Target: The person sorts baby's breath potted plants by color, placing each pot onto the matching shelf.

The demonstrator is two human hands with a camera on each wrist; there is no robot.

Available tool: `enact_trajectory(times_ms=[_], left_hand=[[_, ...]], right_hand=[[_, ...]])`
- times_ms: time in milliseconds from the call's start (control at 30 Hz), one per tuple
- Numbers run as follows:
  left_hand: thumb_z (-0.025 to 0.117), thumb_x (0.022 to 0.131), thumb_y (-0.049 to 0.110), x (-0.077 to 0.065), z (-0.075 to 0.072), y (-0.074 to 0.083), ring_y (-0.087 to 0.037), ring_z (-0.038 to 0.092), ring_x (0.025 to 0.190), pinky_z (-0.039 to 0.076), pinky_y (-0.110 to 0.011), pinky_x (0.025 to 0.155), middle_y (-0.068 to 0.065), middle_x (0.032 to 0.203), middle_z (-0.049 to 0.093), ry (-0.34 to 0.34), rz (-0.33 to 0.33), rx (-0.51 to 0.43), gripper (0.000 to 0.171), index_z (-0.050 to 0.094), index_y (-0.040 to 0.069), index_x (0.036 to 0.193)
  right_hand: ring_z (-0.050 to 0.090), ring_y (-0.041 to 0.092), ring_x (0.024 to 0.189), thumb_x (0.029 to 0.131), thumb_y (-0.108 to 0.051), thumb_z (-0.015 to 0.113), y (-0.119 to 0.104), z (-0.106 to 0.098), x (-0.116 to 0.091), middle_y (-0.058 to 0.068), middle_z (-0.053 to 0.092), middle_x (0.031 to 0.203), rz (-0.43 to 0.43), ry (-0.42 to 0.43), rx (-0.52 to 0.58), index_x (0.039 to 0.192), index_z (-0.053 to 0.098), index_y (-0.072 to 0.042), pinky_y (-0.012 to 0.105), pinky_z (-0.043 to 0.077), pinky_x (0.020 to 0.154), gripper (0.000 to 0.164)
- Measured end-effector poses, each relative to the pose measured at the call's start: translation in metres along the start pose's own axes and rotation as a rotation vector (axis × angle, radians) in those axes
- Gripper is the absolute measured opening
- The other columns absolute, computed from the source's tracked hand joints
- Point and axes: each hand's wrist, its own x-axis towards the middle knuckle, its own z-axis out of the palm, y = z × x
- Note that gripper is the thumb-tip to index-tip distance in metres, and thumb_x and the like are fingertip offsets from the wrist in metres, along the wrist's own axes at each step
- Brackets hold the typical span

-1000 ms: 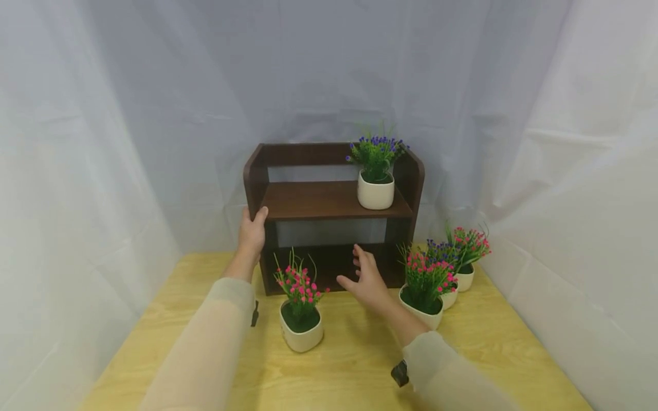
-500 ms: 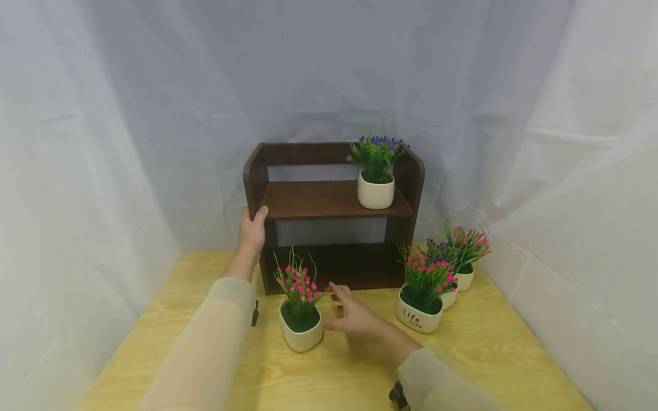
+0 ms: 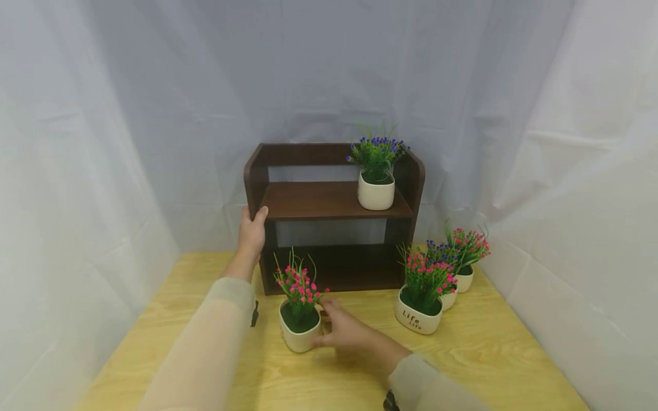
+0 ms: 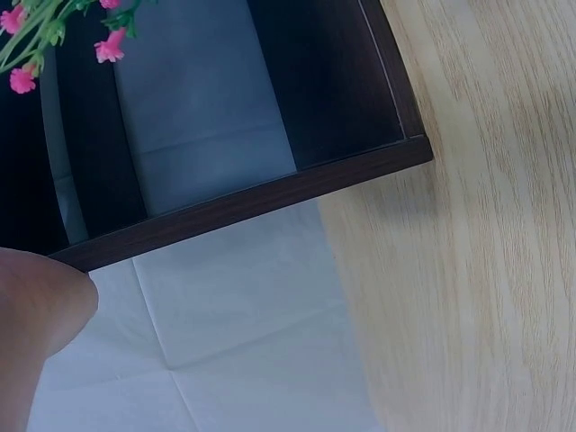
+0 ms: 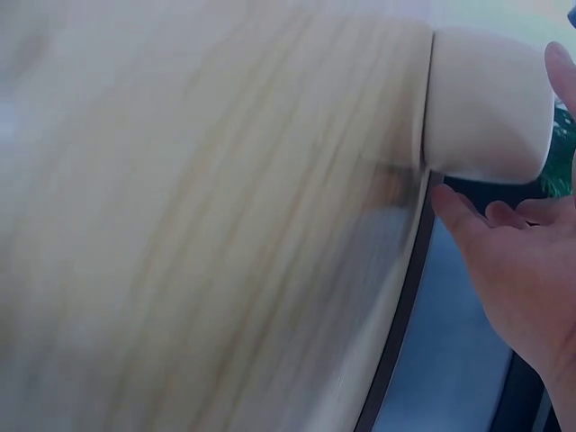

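My left hand (image 3: 252, 231) grips the left side panel of a dark brown two-tier shelf (image 3: 313, 200), its thumb over the front edge. In the left wrist view only part of that hand (image 4: 40, 310) shows, at the panel. My right hand (image 3: 346, 328) reaches the right side of a white pot (image 3: 300, 337) with pink artificial flowers (image 3: 300, 285), standing in front of the shelf. Thumb and fingers are spread either side of the pot's edge. In the right wrist view the fingertips are right at the pot (image 5: 486, 103). Another white pot (image 3: 376, 194) with purple flowers stands on the upper tier, right side.
On the right of the wooden table (image 3: 493, 354) stand several more flower pots close together; the front one (image 3: 418, 319), with pink flowers, reads "Life". A pale curtain (image 3: 319, 68) hangs behind and at both sides.
My right hand has come left and nearer, from in front of the shelf to the pink-flowered pot, which has shifted slightly left. The left hand keeps its hold on the shelf.
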Motion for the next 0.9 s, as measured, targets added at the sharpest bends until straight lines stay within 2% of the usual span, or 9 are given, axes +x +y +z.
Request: enact_trajectory(times_ms=[133, 333, 567, 900], left_hand=[[0.047, 0.114, 0.042, 0.002, 0.001, -0.001, -0.037, 0.025, 0.167, 0.019, -0.056, 0.137, -0.016, 0.176, 0.032, -0.001, -0.007, 0.012, 0.061, 0.031, 0.015, 0.166], [0.048, 0.113, 0.041, 0.003, 0.0, -0.003, -0.037, 0.026, 0.166, 0.019, -0.055, 0.137, -0.016, 0.176, 0.034, 0.014, 0.002, 0.006, 0.061, 0.031, 0.014, 0.166], [0.047, 0.113, 0.043, 0.002, 0.0, -0.003, -0.037, 0.026, 0.166, 0.02, -0.056, 0.137, -0.015, 0.176, 0.033, 0.014, 0.005, 0.009, 0.062, 0.031, 0.015, 0.166], [0.047, 0.114, 0.042, 0.0, 0.001, -0.001, -0.035, 0.025, 0.167, 0.017, -0.054, 0.138, -0.015, 0.176, 0.033, 0.015, 0.011, -0.006, 0.062, 0.031, 0.013, 0.166]], right_hand=[[0.049, 0.047, 0.15, 0.085, -0.027, 0.094, -0.001, 0.005, 0.002, 0.024, 0.038, 0.164, -0.002, 0.0, 0.011, 0.165, 0.035, -0.004, 0.062, 0.039, 0.127, 0.102], [0.045, 0.046, 0.153, 0.086, -0.032, 0.093, -0.001, 0.013, 0.005, 0.025, 0.04, 0.165, 0.007, 0.003, -0.043, 0.165, 0.033, -0.002, 0.062, 0.036, 0.128, 0.104], [0.048, 0.041, 0.151, 0.092, -0.032, 0.088, -0.004, 0.013, 0.006, 0.023, 0.045, 0.162, -0.012, 0.003, -0.075, 0.161, 0.038, 0.0, 0.059, 0.038, 0.128, 0.091], [0.057, 0.039, 0.145, 0.093, -0.025, 0.087, -0.001, 0.015, 0.011, 0.023, 0.052, 0.158, 0.008, 0.021, 0.046, 0.162, 0.036, 0.0, 0.055, 0.046, 0.123, 0.089]])
